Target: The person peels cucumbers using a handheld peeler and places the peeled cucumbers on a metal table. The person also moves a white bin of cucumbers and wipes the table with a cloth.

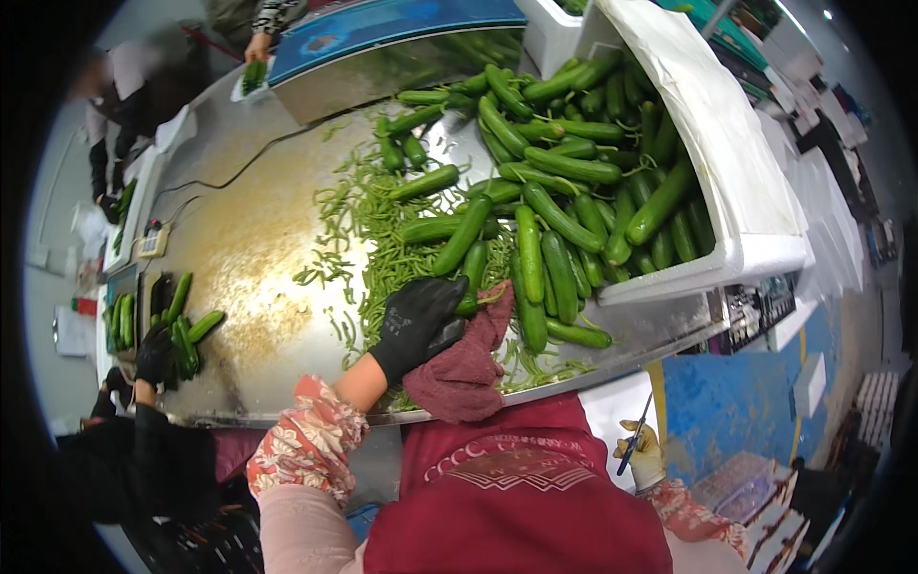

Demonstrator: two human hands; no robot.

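My left hand (419, 326), in a black glove, grips the near end of a green cucumber (473, 273) over a maroon cloth (459, 373) at the edge of a metal table (251, 287). Cucumbers (559, 215) lie heaped to its right, spilling from a white foam box (746, 247). Cut green stem pieces (394, 280) are strewn beyond and beside the hand. My right hand (642, 455), in a pale glove, is off the table to the right of the maroon apron. It holds a slim tool (635, 438) with a blue handle, its exact kind unclear.
A metal box with a blue top (387, 32) stands at the far side. A black cord (251, 161) crosses the table to a power strip (152, 242). At left, a co-worker's gloved hand (154, 355) is by more cucumbers (185, 344). Another person's hand (258, 46) holds packed cucumbers.
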